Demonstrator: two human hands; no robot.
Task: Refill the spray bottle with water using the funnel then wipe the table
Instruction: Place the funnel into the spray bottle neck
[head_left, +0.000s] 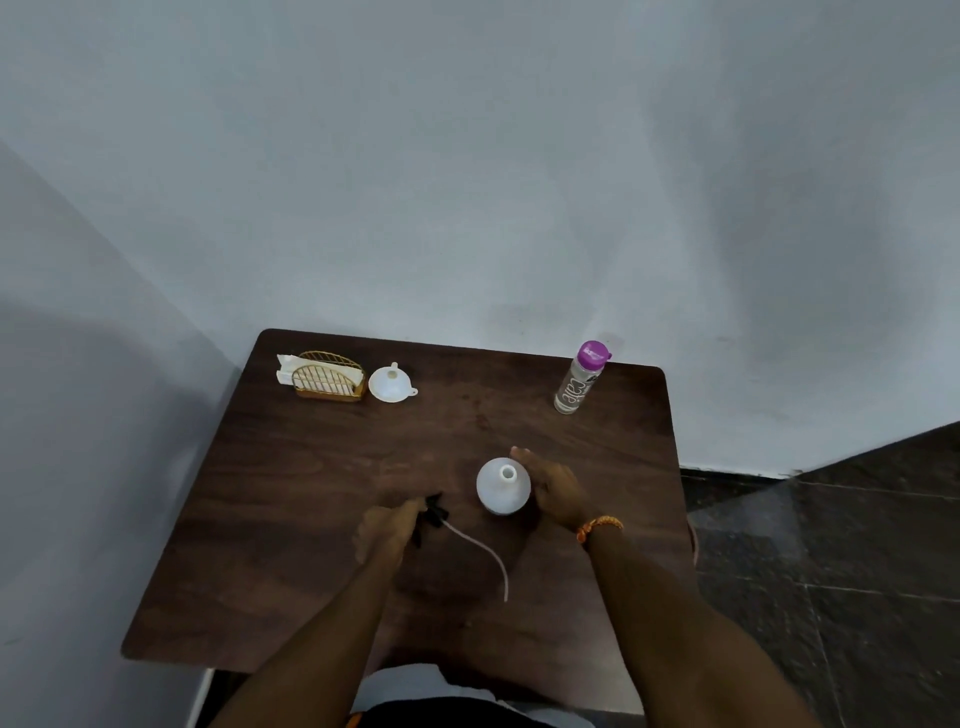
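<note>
A white spray bottle (503, 488) stands upright in the middle of the dark wooden table (311, 493), its neck uncapped. My right hand (553, 486) rests against the bottle's right side, fingers curved around it. My left hand (387, 530) grips the black spray head (432, 512) low over the table, left of the bottle; its thin dip tube (488, 553) trails toward me. A white funnel (390, 384) lies at the back left. A clear water bottle (579, 379) with a purple cap stands at the back right.
A gold wire napkin holder (327, 376) with white napkins sits at the back left corner beside the funnel. Pale walls close in behind and to the left of the table. Dark tiled floor (831, 545) lies to the right.
</note>
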